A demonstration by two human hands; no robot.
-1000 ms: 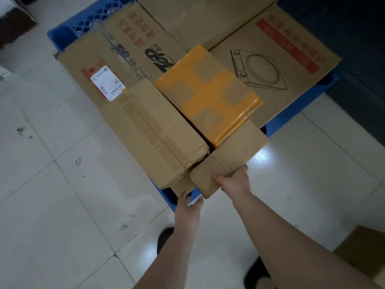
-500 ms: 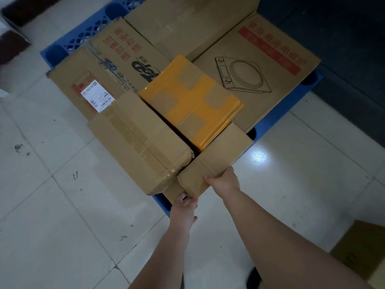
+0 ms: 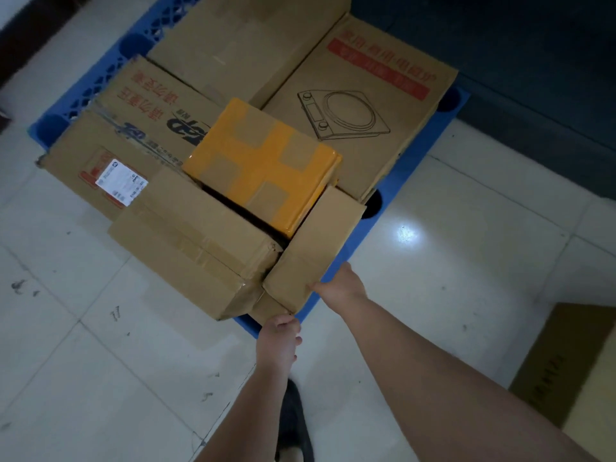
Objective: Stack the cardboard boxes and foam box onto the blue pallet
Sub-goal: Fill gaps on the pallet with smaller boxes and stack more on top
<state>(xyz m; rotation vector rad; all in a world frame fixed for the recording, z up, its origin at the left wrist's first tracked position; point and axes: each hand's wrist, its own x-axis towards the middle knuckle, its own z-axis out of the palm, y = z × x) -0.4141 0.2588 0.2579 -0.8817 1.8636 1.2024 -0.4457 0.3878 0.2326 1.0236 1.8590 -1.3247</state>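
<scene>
Count: six cardboard boxes on the blue pallet (image 3: pixel 411 181), one more box (image 3: pixel 566 365) on the floor at right, off the pallet. On the pallet: top plain box (image 3: pixel 253 38), cooker-print box (image 3: pixel 373 95), red-lettered box (image 3: pixel 156 105), labelled box (image 3: pixel 96 168), long taped box (image 3: pixel 193 238), small box (image 3: pixel 313 248); the yellow-taped box (image 3: pixel 263 161) sits on top, making seven items there. No foam box identifiable. Left hand (image 3: pixel 278 340) has fingers curled on the small box's near lower corner; right hand (image 3: pixel 340 288) grips its right edge, fingers closed on the cardboard. Versus 0.5 s earlier: both hands keep the same hold, the small box stays against the long taped box, the view has shifted slightly.
</scene>
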